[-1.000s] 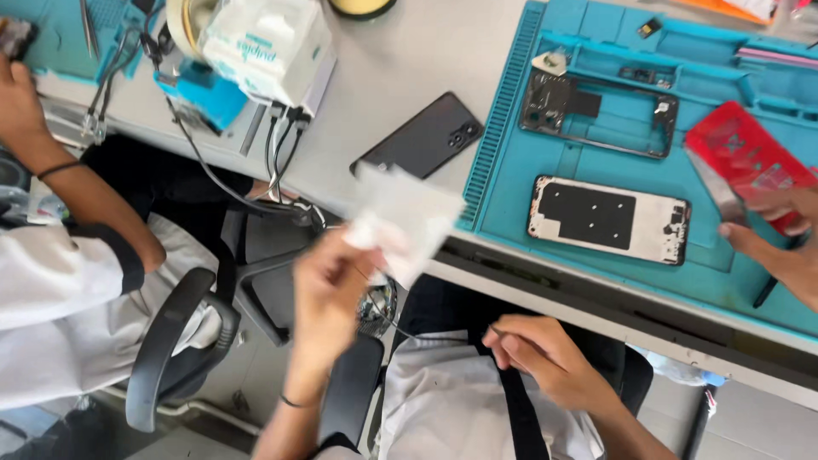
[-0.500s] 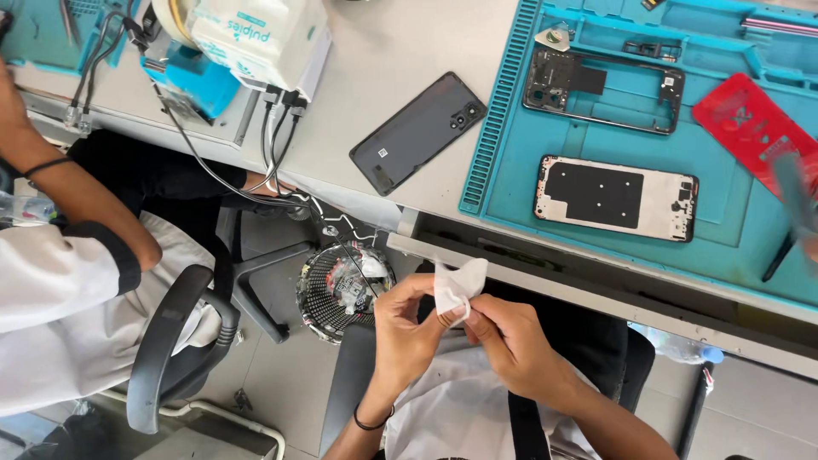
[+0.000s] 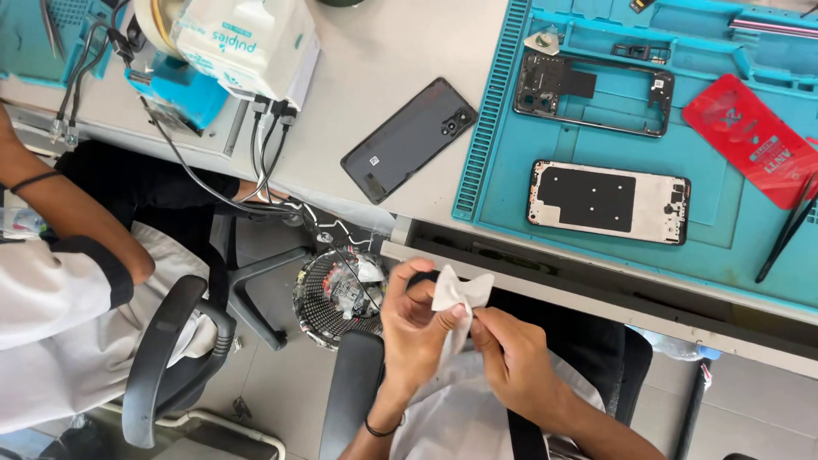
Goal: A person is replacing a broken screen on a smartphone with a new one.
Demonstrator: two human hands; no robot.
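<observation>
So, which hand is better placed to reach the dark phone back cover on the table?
Probably the left hand. Both hands pinch the white wipe below the table edge, but the dark back cover lies up and to the left, nearer to it. The right hand would have to cross over.

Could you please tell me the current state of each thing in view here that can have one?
White wipe: crumpled, pinched between both hands.
Left hand: closed on the wipe.
Right hand: fingers pinching the wipe.
Dark back cover: detached, lying flat on the bench.
Phone frame: opened up, on the teal mat.
Phone body: back off, flat on the mat.
Wire bin: holds scraps.
</observation>
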